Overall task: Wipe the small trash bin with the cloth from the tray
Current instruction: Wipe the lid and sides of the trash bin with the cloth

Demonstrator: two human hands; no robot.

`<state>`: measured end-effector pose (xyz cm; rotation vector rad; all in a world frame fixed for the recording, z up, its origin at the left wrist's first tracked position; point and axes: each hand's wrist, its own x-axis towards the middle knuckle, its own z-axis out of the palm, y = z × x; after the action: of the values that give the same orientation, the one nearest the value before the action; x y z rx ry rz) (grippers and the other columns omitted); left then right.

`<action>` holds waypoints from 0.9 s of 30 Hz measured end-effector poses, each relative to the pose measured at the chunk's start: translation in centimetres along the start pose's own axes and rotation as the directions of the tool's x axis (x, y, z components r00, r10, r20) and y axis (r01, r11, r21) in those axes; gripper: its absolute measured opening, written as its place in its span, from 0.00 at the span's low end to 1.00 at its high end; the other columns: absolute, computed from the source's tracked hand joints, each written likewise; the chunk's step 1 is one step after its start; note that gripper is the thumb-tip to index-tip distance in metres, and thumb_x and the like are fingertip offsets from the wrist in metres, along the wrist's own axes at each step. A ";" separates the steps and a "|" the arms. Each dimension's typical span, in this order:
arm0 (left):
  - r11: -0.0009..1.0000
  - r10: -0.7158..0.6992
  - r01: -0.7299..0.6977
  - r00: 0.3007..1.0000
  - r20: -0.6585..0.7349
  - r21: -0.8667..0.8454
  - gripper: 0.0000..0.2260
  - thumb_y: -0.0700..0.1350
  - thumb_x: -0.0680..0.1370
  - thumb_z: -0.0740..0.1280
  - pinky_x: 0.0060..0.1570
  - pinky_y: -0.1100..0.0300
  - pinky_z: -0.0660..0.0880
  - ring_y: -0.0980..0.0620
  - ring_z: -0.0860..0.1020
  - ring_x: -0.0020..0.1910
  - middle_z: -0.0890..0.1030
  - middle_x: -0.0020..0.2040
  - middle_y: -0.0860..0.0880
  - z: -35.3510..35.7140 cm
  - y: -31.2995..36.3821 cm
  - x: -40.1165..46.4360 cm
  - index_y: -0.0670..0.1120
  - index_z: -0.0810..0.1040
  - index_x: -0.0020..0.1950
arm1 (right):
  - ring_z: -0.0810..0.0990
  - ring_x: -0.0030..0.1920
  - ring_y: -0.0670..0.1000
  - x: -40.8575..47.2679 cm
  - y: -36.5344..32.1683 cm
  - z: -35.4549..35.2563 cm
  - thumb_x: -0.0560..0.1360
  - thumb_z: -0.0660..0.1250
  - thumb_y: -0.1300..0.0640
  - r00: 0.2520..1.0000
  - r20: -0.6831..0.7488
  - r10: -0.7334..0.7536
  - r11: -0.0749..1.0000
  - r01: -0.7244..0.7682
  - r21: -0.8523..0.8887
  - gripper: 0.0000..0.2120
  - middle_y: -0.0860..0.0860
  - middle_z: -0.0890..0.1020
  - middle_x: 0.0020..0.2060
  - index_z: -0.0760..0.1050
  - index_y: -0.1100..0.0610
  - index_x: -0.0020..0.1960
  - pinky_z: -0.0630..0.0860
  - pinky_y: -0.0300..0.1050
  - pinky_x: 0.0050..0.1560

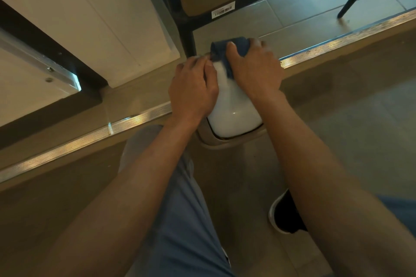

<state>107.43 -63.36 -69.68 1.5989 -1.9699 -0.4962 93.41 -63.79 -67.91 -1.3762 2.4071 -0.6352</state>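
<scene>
Blue cloth (221, 53) bunched in my right hand (254, 69); left hand (193, 90) clamps the light, slippery bin (234, 112) at its far end.

Just beyond my left hand (193, 87) a black frame leg (188, 40) blocks the way. Right of my right hand (254, 69) the floor (360, 119) is open; my knee (157, 164) crowds below.
</scene>
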 end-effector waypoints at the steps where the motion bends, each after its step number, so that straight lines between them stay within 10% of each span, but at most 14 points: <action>1: 1.000 -0.003 0.003 1.000 0.002 -0.002 0.22 0.54 0.83 0.50 0.53 0.57 0.71 0.48 0.76 0.59 0.81 0.61 0.48 0.0 0.0 0.0 0.49 0.78 0.68 | 0.78 0.62 0.59 1.0 -0.3 -0.3 0.80 0.56 0.34 0.998 0.056 0.030 1.000 -0.029 -0.006 0.30 0.56 0.77 0.64 0.73 0.55 0.69 0.74 0.55 0.60; 10: 1.000 -0.020 0.020 1.000 -0.017 -0.010 0.21 0.53 0.83 0.51 0.58 0.51 0.75 0.48 0.76 0.62 0.80 0.64 0.48 -0.1 0.2 -0.1 0.50 0.78 0.68 | 0.73 0.70 0.52 -6.5 3.7 0.8 0.80 0.55 0.32 0.986 -0.160 0.054 0.959 -0.007 0.282 0.33 0.50 0.72 0.72 0.63 0.51 0.77 0.74 0.54 0.66; 20: 1.000 0.014 -0.014 1.000 0.003 0.006 0.22 0.54 0.83 0.50 0.56 0.57 0.70 0.49 0.75 0.61 0.79 0.64 0.48 -0.1 0.0 -0.1 0.49 0.76 0.70 | 0.77 0.55 0.57 2.9 1.3 -1.5 0.82 0.56 0.39 0.958 0.285 0.041 0.971 -0.106 0.216 0.25 0.58 0.80 0.58 0.76 0.57 0.65 0.70 0.46 0.52; 27: 1.000 -0.004 0.004 1.000 -0.018 0.018 0.19 0.52 0.84 0.52 0.55 0.59 0.70 0.50 0.75 0.61 0.80 0.64 0.49 -0.1 0.2 -0.2 0.50 0.77 0.69 | 0.78 0.60 0.55 -3.7 4.4 -1.3 0.82 0.51 0.32 0.986 0.130 0.100 0.928 -0.140 0.346 0.29 0.52 0.79 0.61 0.70 0.51 0.71 0.74 0.54 0.60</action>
<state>107.37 -63.08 -69.51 1.6129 -1.9630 -0.4654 91.43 -58.31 -68.87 -1.0756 2.1382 -0.8842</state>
